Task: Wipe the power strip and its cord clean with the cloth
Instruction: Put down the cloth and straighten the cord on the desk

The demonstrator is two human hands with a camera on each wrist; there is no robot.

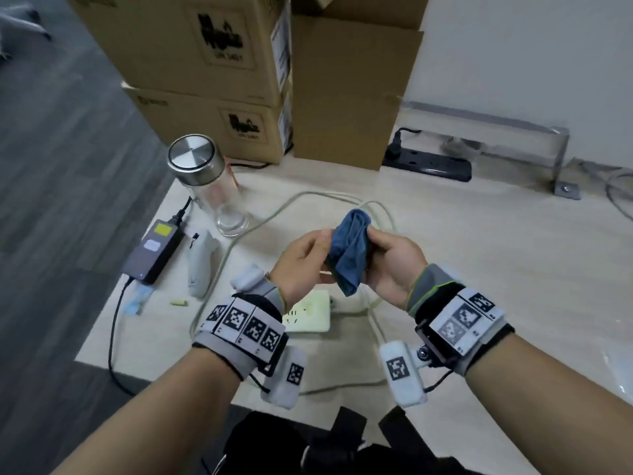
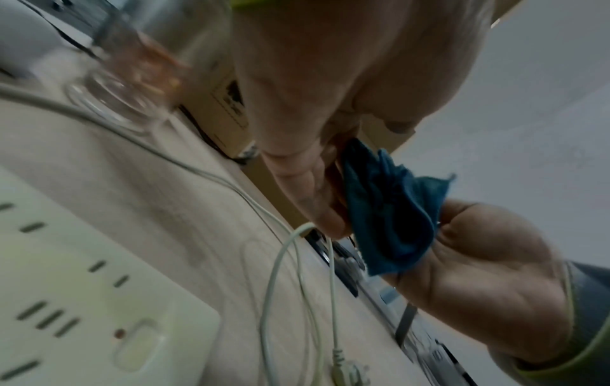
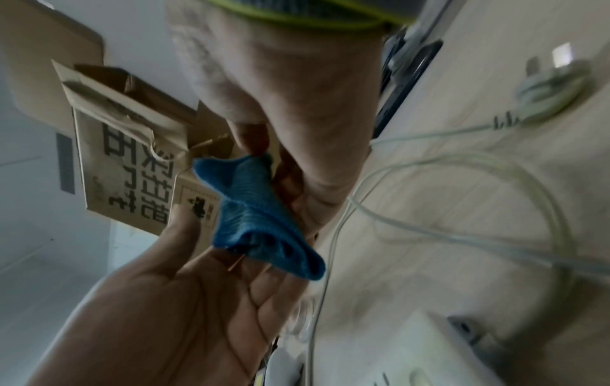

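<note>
Left hand: thumb and fingertips pinch one edge of the blue cloth. Right hand: fingers curled on the opposite edge. The cloth hangs bunched between them, lifted clear of the table, touching nothing else.

Landmark: the white power strip. It lies flat on the table directly under the wrists, sockets up. Its pale cord loops away beyond it, under the cloth, toward the glass jar. The jar stands beyond-left of the strip, just beside the cord loop.

Risks, as I judge them:
- Running the cloth along the cord could tug the loop against the jar and tip it.
- A crumpled cloth wipes poorly; it needs spreading first.
- Dragging the strip could snag the thinner cable lying beside it.

Views: the head camera alone shows the whole layout. The left wrist view alone shows the strip's socket slots and switch close up. The right wrist view shows the cloth's folds and the left palm.
</note>
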